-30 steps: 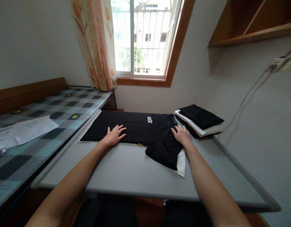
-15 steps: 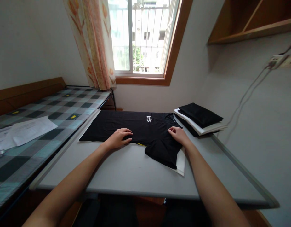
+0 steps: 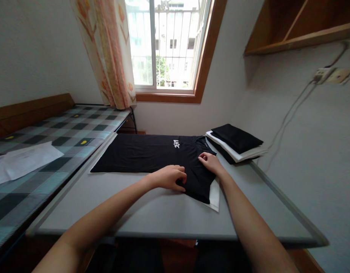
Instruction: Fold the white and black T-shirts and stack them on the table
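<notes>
Now the black T-shirt (image 3: 141, 151) lies across the tabletop (image 3: 152, 212), left hand (image 3: 169, 178) by its near sleeve (image 3: 198, 192), curled fingers (image 3: 182, 175) parted; whether the right hand (image 3: 211, 163), near the collar (image 3: 202, 141), grips it, I cannot tell.

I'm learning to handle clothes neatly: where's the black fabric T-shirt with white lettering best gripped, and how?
Probably pinch the T-shirt by the edge of its near sleeve, coming from the person's side, since it juts that way. Take only the black layer: white cloth shows beneath.
</notes>
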`<state>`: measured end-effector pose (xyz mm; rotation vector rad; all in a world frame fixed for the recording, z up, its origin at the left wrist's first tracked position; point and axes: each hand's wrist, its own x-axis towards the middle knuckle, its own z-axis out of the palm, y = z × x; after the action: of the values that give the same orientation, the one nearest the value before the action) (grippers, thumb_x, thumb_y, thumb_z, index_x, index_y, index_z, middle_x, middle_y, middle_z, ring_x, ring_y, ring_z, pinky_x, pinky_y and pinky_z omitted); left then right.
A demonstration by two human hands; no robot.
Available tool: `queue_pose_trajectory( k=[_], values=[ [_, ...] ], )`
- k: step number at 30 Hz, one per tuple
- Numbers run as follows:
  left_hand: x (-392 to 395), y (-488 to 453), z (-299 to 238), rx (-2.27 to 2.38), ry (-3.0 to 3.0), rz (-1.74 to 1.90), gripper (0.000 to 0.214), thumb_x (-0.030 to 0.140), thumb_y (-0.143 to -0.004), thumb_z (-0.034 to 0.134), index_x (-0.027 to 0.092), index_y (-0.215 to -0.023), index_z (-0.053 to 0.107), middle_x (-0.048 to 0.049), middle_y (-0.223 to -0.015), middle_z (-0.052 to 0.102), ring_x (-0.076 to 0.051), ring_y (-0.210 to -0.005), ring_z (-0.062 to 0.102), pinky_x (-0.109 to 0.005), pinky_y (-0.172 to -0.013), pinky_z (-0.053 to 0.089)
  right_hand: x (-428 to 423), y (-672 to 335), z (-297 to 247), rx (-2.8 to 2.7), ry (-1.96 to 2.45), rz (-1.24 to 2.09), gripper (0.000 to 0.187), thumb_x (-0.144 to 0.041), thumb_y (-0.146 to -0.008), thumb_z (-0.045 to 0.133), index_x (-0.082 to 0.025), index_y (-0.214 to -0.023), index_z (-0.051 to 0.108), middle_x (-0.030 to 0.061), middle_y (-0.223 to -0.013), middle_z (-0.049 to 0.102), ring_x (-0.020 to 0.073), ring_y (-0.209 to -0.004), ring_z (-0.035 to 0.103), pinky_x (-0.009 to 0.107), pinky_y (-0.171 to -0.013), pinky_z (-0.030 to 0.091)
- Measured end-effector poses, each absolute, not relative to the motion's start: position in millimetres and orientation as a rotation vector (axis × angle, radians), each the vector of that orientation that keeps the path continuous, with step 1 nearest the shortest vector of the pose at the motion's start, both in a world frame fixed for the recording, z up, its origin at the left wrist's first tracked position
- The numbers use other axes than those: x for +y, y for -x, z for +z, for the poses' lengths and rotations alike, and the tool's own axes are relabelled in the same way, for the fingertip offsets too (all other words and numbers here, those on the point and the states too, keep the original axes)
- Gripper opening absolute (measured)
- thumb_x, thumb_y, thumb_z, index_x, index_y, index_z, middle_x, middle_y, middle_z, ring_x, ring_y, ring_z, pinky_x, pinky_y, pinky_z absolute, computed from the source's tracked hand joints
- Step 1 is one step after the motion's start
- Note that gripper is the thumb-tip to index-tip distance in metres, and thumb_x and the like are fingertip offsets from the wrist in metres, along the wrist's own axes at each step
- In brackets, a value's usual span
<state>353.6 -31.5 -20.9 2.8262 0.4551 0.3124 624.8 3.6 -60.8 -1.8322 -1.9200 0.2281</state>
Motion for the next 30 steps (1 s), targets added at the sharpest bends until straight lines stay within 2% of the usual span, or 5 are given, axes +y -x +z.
queue_pose_trajectory(
  k=[11, 15, 20, 25, 30],
  values=[
    [-38, -353, -41, 0.451, -2.488, 0.457, 0.01, 0.027, -0.084, 0.064, 0.018, -0.087, 0.068, -0.0029, -0.087, 0.064, -0.014, -0.083, 0.057, -0.024, -0.078, 0.041, 0, -621, -58, -1.951, 1.832, 0.19, 0.018, -0.031, -0.084, 0.057, -0.018, -0.09, 0.068, 0.0063, -0.083, 0.067, 0.0175, -0.074, 0.06, 0.027, -0.069, 0.042],
    [-35, -355, -47, 0.524, -2.263, 0.541, 0.011, 0.023, -0.086, 0.059, 0.015, -0.083, 0.066, -0.0021, -0.083, 0.063, -0.012, -0.079, 0.057, -0.022, -0.074, 0.043, -4, -616, -49, -1.929, 1.665, 0.366, 0.021, -0.035, -0.084, 0.056, -0.018, -0.08, 0.068, 0.0059, -0.081, 0.069, 0.0174, -0.073, 0.06, 0.028, -0.069, 0.043],
    [-29, -356, -52, 0.71, -2.063, 0.786, 0.013, 0.022, -0.088, 0.053, 0.018, -0.099, 0.058, 0.0024, -0.079, 0.058, -0.01, -0.071, 0.052, -0.021, -0.066, 0.042, -15, -600, -32, -1.985, 1.386, 0.78, 0.037, -0.053, -0.079, 0.059, -0.017, -0.071, 0.064, 0.0002, -0.065, 0.06, 0.0136, -0.061, 0.051, 0.025, -0.057, 0.039],
    [-24, -353, -51, 0.663, -2.155, 0.887, 0.025, 0.009, -0.084, 0.042, 0.016, -0.074, 0.063, -0.0012, -0.083, 0.054, -0.012, -0.079, 0.053, -0.025, -0.076, 0.044, -21, -584, -27, -2.012, 1.252, 0.914, 0.047, -0.063, -0.074, 0.061, -0.018, -0.062, 0.058, -0.0014, -0.062, 0.054, 0.0118, -0.06, 0.046, 0.024, -0.056, 0.036],
    [-22, -353, -52, 0.678, -2.128, 0.896, 0.02, 0.009, -0.078, 0.053, 0.014, -0.086, 0.07, -0.0034, -0.092, 0.054, -0.011, -0.079, 0.053, -0.024, -0.072, 0.047, -18, -583, -29, -1.973, 1.246, 0.835, 0.048, -0.062, -0.079, 0.056, -0.018, -0.061, 0.059, 0.0, -0.062, 0.055, 0.0126, -0.061, 0.046, 0.025, -0.057, 0.037]
  ],
)
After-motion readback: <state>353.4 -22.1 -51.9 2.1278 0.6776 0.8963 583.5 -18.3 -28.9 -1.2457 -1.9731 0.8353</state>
